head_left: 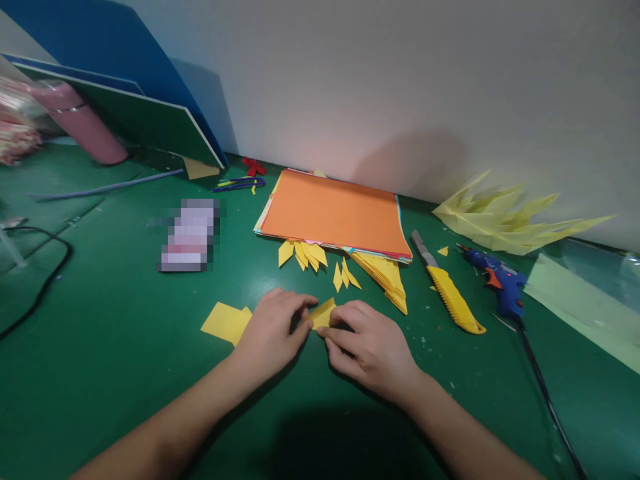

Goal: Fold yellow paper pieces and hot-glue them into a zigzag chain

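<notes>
Lying far L on the green mat tabletop (pixel 115 373) are a pink cylindrical bottle (pixel 83 123) and a looping black cable (pixel 47 277). Next come flat yellow paper squares (pixel 225 322), just beside the L hand (pixel 273 330). L hand's fingertips are pinched shut on the L end of a small folded yellow paper piece (pixel 323 313), which sits low on the mat at centre, btw both hands. Its long axis runs lower-L to upper-R, w/ the pointed tip aimed up-R, away from the person. R hand (pixel 370 347) nips its R edge w/ thumb and forefinger. Behind lies an orange-topped stack of coloured paper sheets (pixel 335 213). To the R are a yellow utility knife (pixel 453 300), then a blue glue gun (pixel 500 280).
</notes>
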Demonstrator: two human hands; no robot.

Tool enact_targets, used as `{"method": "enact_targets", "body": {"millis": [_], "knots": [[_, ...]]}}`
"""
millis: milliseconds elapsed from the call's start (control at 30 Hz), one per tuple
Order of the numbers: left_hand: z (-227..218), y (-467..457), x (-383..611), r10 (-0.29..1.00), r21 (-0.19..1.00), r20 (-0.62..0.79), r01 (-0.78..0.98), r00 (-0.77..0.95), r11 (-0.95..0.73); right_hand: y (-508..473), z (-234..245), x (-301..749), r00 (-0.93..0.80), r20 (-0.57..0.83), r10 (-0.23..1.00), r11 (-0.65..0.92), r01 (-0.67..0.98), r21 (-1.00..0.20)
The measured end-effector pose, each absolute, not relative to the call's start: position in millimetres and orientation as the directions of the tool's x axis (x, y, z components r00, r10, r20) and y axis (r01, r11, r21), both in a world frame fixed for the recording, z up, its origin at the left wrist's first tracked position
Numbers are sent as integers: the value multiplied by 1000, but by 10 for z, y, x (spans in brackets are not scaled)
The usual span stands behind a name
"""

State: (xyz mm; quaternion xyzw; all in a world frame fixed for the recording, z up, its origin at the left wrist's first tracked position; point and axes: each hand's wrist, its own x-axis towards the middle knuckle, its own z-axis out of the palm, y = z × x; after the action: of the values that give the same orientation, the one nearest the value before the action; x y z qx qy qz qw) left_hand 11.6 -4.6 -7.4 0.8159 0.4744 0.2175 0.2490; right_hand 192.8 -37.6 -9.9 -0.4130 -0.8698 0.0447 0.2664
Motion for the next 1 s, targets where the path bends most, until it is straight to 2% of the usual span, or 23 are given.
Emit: {"method": "enact_targets", "body": {"millis": [100,200,300,400,467,533,600,700,833,1000], "knots": [[-65,-44,104,883,621,110,662,457,-420,-379,-91,1942,-449,516,729,648,695,-310],[-72,-27,87,864,634,109,634,492,-442,-357,-97,1954,-336,569,751,607,692,-392],[-101,-6,72,836,649,128,592,534,-478,-320,-124,1945,-347,474,809,571,652,-499],[-110,3,57,826,643,207,563,525,-519,-309,-170,1930,-352,363,863,505,633,-587],[-83,4,36,802,602,293,551,521,-578,-322,-198,1926,-290,350,891,452,640,-621],[-33,8,7,732,527,347,524,586,-669,-338,-212,1925,-236,353,905,418,638,-646],[19,17,-22,593,454,303,435,746,-778,-348,-205,1926,-233,360,903,422,636,-646],[57,29,-42,448,367,228,349,864,-862,-348,-166,1923,-274,372,887,456,650,-609],[62,26,-32,401,307,185,334,897,-891,-336,-144,1921,-303,367,880,472,654,-591],[92,24,-25,403,302,144,348,904,-887,-305,-217,1947,-270,367,890,450,648,-614]]}}
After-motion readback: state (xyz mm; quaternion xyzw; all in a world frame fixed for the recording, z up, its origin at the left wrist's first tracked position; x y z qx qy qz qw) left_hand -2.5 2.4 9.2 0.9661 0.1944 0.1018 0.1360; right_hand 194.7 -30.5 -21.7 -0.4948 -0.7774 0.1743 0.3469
